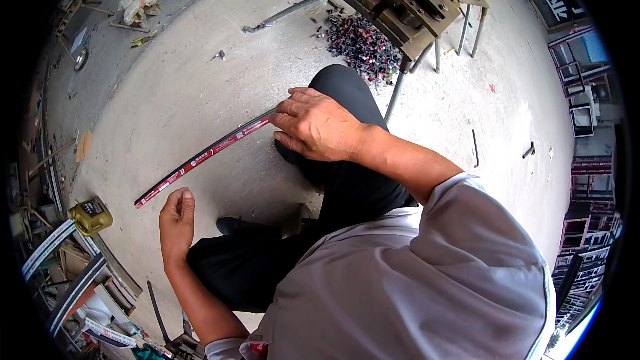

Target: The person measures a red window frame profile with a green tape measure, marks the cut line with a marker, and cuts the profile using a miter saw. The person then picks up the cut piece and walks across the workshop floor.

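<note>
A long, narrow dark profile strip (207, 154) with a red printed film along its side slants from my right hand down to the left. Its right end lies under the fingers of my right hand (319, 125), which is closed on it above my bent knee. The strip's far left end hangs free in the air. Just below that end is my left hand (177, 223), apart from the strip. Its thumb and fingers are pressed together, and whatever may be between them cannot be made out.
A metal machine on a steel-legged stand (393, 13) stands ahead, beside a heap of dark and red offcuts (363, 47). At the left are an olive-gold jug (91, 216) and several leaning profiles (70, 280). Stacked frames (580, 227) line the right. A bent rod (475, 148) lies on the floor.
</note>
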`<state>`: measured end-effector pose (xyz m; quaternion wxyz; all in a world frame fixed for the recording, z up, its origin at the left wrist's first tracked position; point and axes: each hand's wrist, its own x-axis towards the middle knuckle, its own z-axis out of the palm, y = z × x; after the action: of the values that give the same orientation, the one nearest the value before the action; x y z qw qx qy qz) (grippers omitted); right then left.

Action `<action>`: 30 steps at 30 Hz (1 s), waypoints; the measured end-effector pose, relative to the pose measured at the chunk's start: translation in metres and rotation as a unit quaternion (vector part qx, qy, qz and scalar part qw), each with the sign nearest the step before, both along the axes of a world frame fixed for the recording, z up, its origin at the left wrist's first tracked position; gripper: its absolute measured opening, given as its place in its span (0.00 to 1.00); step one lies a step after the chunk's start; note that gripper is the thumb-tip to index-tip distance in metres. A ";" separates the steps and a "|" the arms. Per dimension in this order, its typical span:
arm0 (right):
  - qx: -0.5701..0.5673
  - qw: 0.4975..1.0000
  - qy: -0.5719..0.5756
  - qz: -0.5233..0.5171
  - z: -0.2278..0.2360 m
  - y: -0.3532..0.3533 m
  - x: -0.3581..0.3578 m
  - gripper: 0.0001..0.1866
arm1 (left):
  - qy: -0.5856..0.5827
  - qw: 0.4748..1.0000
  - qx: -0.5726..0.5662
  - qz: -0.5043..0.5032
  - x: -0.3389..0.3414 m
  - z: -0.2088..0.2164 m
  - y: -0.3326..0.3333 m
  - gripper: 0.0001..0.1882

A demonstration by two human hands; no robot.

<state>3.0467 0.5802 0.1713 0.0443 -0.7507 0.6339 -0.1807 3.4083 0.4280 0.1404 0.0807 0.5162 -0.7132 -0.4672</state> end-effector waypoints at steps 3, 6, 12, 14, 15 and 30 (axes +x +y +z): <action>-0.132 0.990 -0.013 -0.047 -0.001 0.020 -0.005 0.12 | 0.001 1.000 0.009 -0.010 -0.010 0.001 0.008 0.24; -0.181 0.977 -0.035 -0.111 0.006 0.039 -0.013 0.14 | -0.008 0.999 0.009 -0.048 -0.020 0.009 0.011 0.23; -0.184 0.928 -0.180 -0.271 -0.007 0.085 -0.059 0.20 | 0.023 0.994 0.002 -0.104 -0.057 0.000 0.003 0.22; -0.132 0.889 -0.276 -0.341 -0.005 0.108 -0.065 0.24 | 0.036 0.992 -0.011 -0.118 -0.083 -0.005 -0.003 0.21; -0.094 0.860 -0.307 -0.396 -0.011 0.125 -0.070 0.27 | 0.046 0.990 -0.015 -0.131 -0.101 -0.008 -0.005 0.21; 0.097 0.394 -0.567 -0.717 -0.156 0.457 0.092 0.34 | 0.080 0.928 -0.036 -0.363 -0.235 0.021 0.018 0.24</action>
<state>3.1388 1.0372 0.0149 0.3201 0.2654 0.7804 -0.4670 3.1732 0.4458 0.1618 -0.0196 0.1794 -0.8594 -0.4783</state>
